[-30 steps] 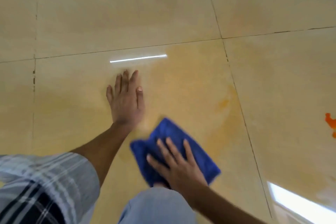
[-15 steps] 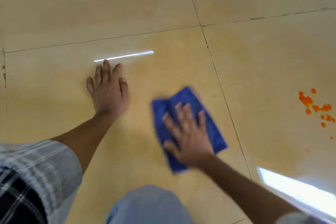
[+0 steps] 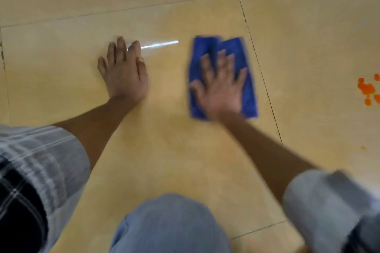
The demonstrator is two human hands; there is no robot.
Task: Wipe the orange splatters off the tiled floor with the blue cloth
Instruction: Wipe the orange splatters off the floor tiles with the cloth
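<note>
A person is kneeling over a tiled floor (image 3: 205, 170), both hands lying flat on the same large beige tile. The right hand (image 3: 221, 90) is spreading wide over the blue cloth (image 3: 249, 96), its fingers (image 3: 206, 65) straight and splayed, the palm pressing the cloth down rather than gripping it. The cloth is lying folded into a rough rectangle just left of a dark grout line (image 3: 261, 74), with its far edge showing beyond the fingertips and its near edge showing at either side of the wrist. Motion blur is softening the cloth's outline and the hand on it.

The left hand (image 3: 125, 74) is resting palm down on bare tile, well apart from the cloth, fingers straight and close together, thumb lying alongside; it is holding nothing. A thin streak of reflected light (image 3: 160, 45) is running across the tile from its fingertips toward the cloth.

The orange splatters (image 3: 368, 90) are sitting on the neighbouring tile at the right edge of the view, across the grout line and well apart from the cloth. A small orange speck (image 3: 363, 147) is lying nearer, lower on that tile. A faint yellowish film is tinting the tile around the hands.

A plaid sleeve (image 3: 41, 160) is covering the left upper arm, a grey rolled sleeve (image 3: 329, 207) the right, and a knee in light blue fabric (image 3: 170, 226) is filling the bottom centre
</note>
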